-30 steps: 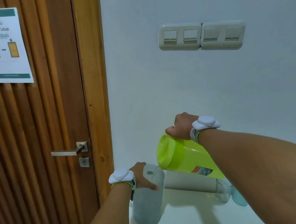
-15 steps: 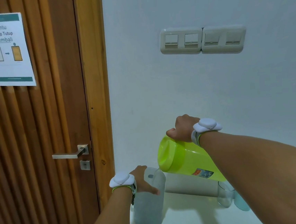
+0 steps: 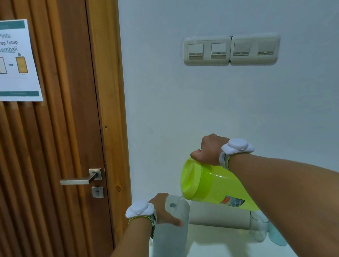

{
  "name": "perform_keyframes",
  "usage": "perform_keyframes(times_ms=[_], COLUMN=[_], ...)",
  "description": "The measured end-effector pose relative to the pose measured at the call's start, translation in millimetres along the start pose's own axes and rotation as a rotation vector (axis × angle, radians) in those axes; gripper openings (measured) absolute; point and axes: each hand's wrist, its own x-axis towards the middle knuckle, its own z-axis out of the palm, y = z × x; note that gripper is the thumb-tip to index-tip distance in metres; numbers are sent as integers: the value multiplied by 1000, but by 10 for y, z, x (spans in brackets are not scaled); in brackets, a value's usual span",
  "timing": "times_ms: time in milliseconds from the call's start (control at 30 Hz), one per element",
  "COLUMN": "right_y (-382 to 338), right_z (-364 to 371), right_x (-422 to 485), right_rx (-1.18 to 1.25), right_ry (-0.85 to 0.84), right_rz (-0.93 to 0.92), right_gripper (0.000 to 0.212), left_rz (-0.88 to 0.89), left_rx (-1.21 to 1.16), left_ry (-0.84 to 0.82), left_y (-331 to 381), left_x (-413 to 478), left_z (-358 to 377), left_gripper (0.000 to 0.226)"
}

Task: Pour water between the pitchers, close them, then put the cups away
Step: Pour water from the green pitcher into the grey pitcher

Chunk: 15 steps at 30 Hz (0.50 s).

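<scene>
My right hand (image 3: 210, 150) grips the handle of a lime-green pitcher (image 3: 209, 184), which is tipped steeply to the left. A thin stream of water runs from its spout into the open top of a frosted clear pitcher (image 3: 171, 244) standing upright on the white counter (image 3: 218, 254). My left hand (image 3: 164, 210) holds the frosted pitcher near its rim. A clear glass cup (image 3: 257, 228) and a pale blue cup (image 3: 277, 237) stand on the counter under my right forearm, partly hidden by it.
A wooden slatted door (image 3: 43, 161) with a metal lever handle (image 3: 80, 179) and a paper notice (image 3: 10, 60) stands left of the counter. Two beige switch plates (image 3: 231, 49) are on the white wall above.
The view has tilted down slightly. The green pitcher stays tipped and water keeps running into the frosted pitcher; both hands keep their holds.
</scene>
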Motion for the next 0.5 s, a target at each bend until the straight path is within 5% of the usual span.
perform_keyframes(times_ms=[200,500], right_y=[3,-1], right_z=[34,35], right_x=[15,30], right_rx=[-4,-9], right_ry=[-3,6], right_rz=[-1,-9], right_gripper=[34,33], left_rz=[7,-33], left_rx=[-2,-11], left_ry=[3,-7], left_y=[17,-11], left_x=[5,-4], left_z=[2,-3], left_gripper=[84,112])
